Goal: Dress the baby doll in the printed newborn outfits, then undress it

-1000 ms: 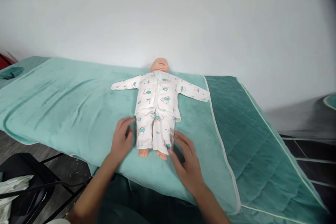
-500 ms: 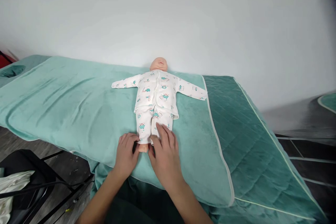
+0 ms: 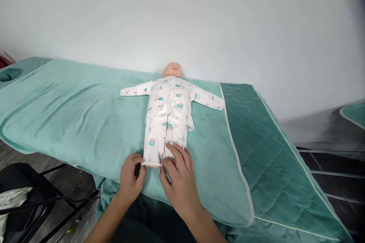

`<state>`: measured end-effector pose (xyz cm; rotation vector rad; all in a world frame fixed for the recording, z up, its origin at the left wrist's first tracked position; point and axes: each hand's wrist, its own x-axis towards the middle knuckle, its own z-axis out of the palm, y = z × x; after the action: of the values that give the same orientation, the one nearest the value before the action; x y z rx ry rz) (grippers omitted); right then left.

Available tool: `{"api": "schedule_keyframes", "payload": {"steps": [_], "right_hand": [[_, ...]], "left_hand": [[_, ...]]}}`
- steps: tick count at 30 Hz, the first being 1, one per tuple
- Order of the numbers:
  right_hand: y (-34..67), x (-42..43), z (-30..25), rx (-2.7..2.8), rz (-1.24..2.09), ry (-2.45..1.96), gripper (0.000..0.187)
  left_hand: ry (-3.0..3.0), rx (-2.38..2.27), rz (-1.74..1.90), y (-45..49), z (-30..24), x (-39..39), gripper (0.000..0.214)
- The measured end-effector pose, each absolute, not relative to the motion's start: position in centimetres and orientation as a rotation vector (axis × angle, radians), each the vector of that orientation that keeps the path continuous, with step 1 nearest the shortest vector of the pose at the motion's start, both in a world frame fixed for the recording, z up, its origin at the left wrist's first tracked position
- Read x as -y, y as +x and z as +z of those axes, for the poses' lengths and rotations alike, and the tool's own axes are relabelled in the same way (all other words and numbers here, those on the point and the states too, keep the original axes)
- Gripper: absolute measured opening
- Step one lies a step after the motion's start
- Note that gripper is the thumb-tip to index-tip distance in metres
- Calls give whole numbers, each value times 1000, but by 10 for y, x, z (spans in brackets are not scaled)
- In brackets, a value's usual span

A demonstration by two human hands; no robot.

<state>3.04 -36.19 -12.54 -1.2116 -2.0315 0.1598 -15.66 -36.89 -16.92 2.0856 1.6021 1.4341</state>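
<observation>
A baby doll (image 3: pixel 172 70) lies on its back with its arms spread, dressed in a white printed jacket (image 3: pixel 171 97) and matching trousers (image 3: pixel 154 140). My left hand (image 3: pixel 131 177) pinches the outer edge of the cuff on the trouser leg at the left. At the inner edge of that same cuff, the thumb and index finger of my right hand (image 3: pixel 179 174) grip the cloth, while its other fingers rest over the second leg. Only a sliver of the doll's foot (image 3: pixel 153 166) shows under the cuff; the other foot is hidden by my right hand.
A light green blanket (image 3: pixel 85 114) lies under the doll, over a darker quilted cover (image 3: pixel 273 152) on the bed. A white wall (image 3: pixel 182 26) runs behind. At lower left stands a black chair (image 3: pixel 25 182) with pale cloth (image 3: pixel 13 199) on it.
Both hands have drawn the trouser cuff down toward me. The toes, bare before, are now mostly covered, and the leg cloth is stretched longer and flatter.
</observation>
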Motion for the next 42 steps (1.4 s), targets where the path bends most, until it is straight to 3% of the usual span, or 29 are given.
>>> {"api": "schedule_keyframes", "payload": {"steps": [8,12,17,21,25,31,42], "right_hand": [[57,369,-137,1893,305,-1249,31],[74,371,-149,1900,396,-1325,40],[77,362,-161,1860,343,-1386,25],[73,355,-154,1840,404,-1335,12],[73,356,-143,1761,472,-1274,11],[80,366,-128,1702,473,-1263,12],[83,373,-139,1742,474,-1290,12]], "left_hand": [[2215,-1597,1487,-146,-149,368,25],[2444,-1528,1275,-131,-131,364,28],[2614,-1558,925,-111,-124,355,33],[2588,-1630,897,-104,-126,348,25],[2539,-1605,1016,-104,-125,346,13],[2512,-1542,1242,-105,-114,358,18],[2506,-1600,1150,-103,-125,365,15]]}}
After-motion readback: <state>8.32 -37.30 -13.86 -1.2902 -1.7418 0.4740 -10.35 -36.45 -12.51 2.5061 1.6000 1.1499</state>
